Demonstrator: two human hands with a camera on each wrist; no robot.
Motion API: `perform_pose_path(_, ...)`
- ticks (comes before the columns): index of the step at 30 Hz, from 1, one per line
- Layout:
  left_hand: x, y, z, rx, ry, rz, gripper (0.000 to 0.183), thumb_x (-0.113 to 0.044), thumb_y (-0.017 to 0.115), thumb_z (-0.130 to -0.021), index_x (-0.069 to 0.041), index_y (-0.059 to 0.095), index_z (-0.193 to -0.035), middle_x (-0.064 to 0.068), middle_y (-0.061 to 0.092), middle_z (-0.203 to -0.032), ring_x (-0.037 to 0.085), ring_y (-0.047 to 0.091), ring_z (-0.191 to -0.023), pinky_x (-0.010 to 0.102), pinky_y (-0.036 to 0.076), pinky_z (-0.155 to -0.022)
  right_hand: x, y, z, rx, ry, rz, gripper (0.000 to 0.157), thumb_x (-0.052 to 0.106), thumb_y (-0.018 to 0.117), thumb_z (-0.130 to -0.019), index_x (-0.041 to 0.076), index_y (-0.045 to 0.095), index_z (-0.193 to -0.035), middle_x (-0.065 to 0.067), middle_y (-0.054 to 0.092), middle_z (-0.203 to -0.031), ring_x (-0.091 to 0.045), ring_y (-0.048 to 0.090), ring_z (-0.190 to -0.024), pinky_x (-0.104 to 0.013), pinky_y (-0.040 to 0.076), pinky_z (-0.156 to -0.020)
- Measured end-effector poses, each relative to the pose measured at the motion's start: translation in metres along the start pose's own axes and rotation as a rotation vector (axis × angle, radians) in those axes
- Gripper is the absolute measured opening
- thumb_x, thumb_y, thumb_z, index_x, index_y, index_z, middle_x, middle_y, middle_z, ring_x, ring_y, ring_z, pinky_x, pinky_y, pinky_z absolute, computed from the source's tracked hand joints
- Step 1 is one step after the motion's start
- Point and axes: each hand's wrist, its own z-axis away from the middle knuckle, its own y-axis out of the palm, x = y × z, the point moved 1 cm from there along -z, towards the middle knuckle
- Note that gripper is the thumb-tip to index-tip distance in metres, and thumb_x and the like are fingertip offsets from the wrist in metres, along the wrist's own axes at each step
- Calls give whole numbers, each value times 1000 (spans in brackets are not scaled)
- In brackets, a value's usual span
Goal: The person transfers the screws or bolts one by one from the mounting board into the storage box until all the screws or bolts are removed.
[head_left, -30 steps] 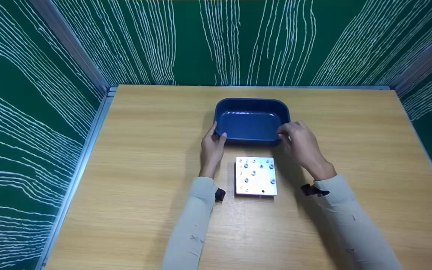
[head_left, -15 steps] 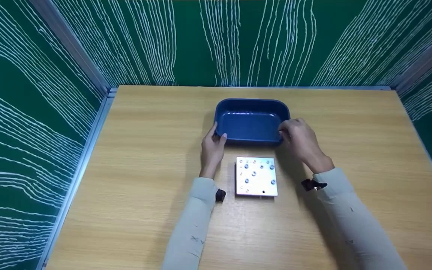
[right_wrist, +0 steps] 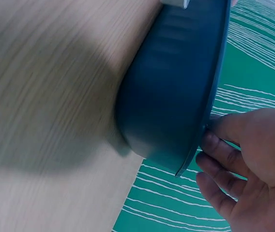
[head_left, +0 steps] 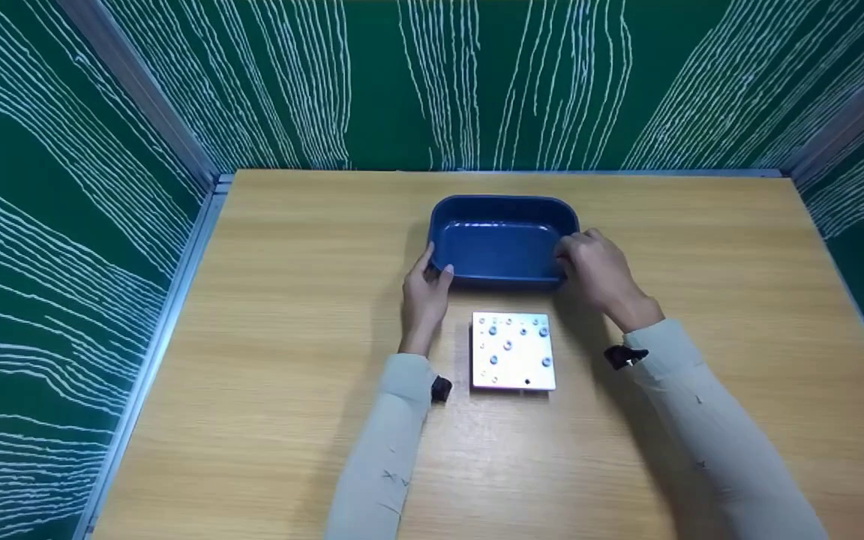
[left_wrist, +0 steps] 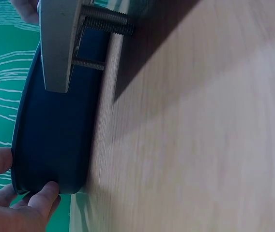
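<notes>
A dark blue rectangular tub [head_left: 503, 251] with rounded corners stands on the table, its inside bare. My left hand [head_left: 424, 306] grips its near left corner; in the left wrist view the thumb is at the rim and the fingers [left_wrist: 43, 198] press the outer wall. At the right side my right hand [head_left: 601, 274] pinches the rim, with thumb and forefinger meeting there in the right wrist view. Between my forearms lies a square metal plate [head_left: 518, 364] with several screws in its face. Threaded screw ends [left_wrist: 109, 25] stick out beneath it.
The wooden table [head_left: 267, 360] ends in a metal rail [head_left: 169, 300] at the left. Green panels [head_left: 379, 82] with white wavy lines close off the back and sides. A small black device [head_left: 441, 389] sits at the left wrist, another [head_left: 623, 356] at the right.
My right hand has slid slightly away from me along the tub's right rim, its forearm following. The left hand, tub and metal plate stay in place.
</notes>
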Motion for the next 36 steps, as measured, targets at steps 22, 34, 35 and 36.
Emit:
perform_pose_path(22,2,1,-1,10,25,36,59,-14,62,-107,-10,42,-162,16,42,-165,31,49,-147,34,44,-118,1,9,-24,135,-120,130,16,4,69,-101,-6,75,-112,-23,76,-105,-38,65,-96,-50,56,-88)
perform_pose_path(34,2,1,0,2,27,28,58,-15,62,-107,-10,43,-162,16,45,-163,30,52,-145,37,46,-117,1,12,-32,208,-142,140,16,4,67,-102,-7,74,-112,-24,76,-103,-39,72,-98,-55,57,-96)
perform_pose_path(35,2,1,0,4,29,33,58,-14,62,-107,-10,43,-162,17,45,-163,30,52,-145,36,46,-117,1,12,-33,217,-132,136,17,5,67,-103,-6,74,-114,-24,76,-104,-39,72,-99,-55,58,-96)
perform_pose_path(36,2,1,0,4,31,35,59,-14,62,-107,-10,42,-162,17,45,-163,30,52,-145,36,46,-117,0,12,-33,225,-124,131,18,5,67,-103,-6,74,-115,-24,76,-105,-39,72,-100,-55,58,-98)
